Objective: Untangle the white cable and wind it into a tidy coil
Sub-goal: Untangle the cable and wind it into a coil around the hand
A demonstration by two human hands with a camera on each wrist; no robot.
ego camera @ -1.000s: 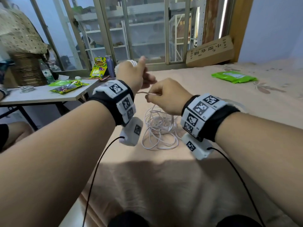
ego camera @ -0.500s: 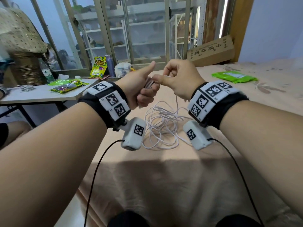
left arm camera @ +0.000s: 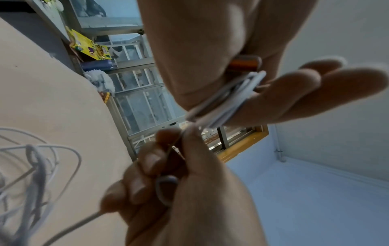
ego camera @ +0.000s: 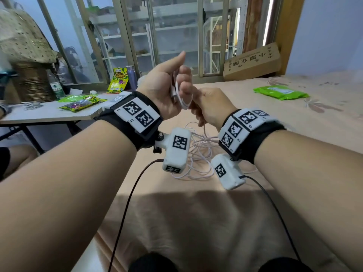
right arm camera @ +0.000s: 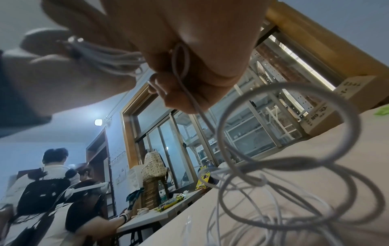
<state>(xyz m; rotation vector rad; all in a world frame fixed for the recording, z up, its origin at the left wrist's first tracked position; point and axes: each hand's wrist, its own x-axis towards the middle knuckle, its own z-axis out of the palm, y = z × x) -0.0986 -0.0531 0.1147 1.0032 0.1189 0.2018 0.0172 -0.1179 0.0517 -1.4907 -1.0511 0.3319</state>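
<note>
cable [ego camera: 177, 91] wound round left hand [ego camera: 163, 89]

The right hand [ego camera: 211, 107] has dropped from beside the left thumb to under the left hand [ego camera: 163, 89], drawing the cable [ego camera: 177, 93] down.

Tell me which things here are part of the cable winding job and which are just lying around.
Part of the job:
- white cable, some wound on the left hand, the rest loose on the bed
- right hand, pinching the strand

Just lying about:
- green packet on the bed
- cardboard box
- snack bags and bottle on the side table
</note>
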